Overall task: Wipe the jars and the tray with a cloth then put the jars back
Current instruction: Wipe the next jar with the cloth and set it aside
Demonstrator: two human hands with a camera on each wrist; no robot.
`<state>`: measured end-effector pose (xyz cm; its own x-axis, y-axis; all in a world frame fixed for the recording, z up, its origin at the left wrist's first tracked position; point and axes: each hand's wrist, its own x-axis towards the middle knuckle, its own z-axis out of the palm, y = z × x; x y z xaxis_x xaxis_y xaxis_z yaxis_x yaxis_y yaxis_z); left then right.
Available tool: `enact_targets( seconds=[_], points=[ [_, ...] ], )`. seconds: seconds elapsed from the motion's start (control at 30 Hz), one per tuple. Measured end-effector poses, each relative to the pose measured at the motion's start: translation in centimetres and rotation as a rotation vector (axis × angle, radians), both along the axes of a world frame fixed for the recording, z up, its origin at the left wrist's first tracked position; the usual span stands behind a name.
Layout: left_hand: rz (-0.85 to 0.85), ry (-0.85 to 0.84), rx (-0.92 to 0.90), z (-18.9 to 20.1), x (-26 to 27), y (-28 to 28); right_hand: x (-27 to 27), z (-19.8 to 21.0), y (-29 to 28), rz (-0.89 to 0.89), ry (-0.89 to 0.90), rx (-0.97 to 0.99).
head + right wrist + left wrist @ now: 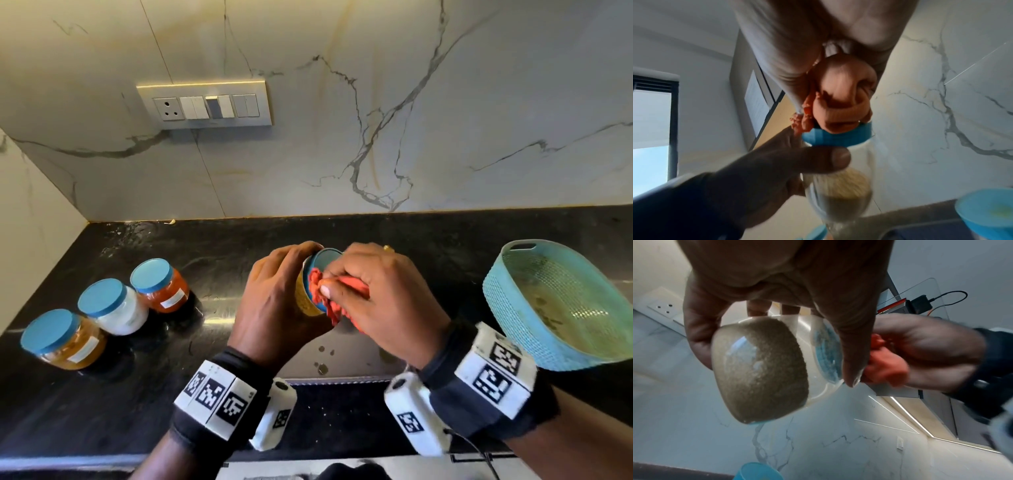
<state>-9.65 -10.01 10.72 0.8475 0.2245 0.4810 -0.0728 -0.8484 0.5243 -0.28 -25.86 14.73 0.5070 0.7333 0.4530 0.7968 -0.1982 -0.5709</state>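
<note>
Held jar (310,291), blue lid (325,260), grainy tan contents: wiped above the black counter (239,246).
Left hand (281,301) wraps fingers and thumb round the jar's glass body, tipping it sideways; right hand (376,298) clutches a bunched orange cloth (329,291) pressed to the lid. Left of the jar, three blue-lidded jars (106,306) stand on the counter; right of it, the teal mesh tray (507,301), tilted.

black wristbands (236,366) | white marker-printed blocks (493,373) | gold ring (388,248)

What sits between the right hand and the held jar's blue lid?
A bunched orange cloth, gripped by the right hand and pressed on the lid; the right wrist view shows it best.
</note>
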Motion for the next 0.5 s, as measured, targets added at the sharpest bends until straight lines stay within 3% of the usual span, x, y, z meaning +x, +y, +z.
enact_targets(
  seconds=[0.07, 0.3, 0.5],
  points=[
    [0.004, -0.005, 0.001, 0.2, -0.3, 0.3, 0.2, -0.9, -1.4, 0.024, 0.0, -0.057],
    [0.005, -0.001, 0.047, 0.1, 0.2, -0.7, 3.4, -0.6, -0.1, -0.225, 0.084, -0.042],
    [0.038, 0.008, 0.117, 0.6, 0.1, -0.2, 1.9, 0.7, 1.5, -0.189, 0.129, 0.076]
  ],
)
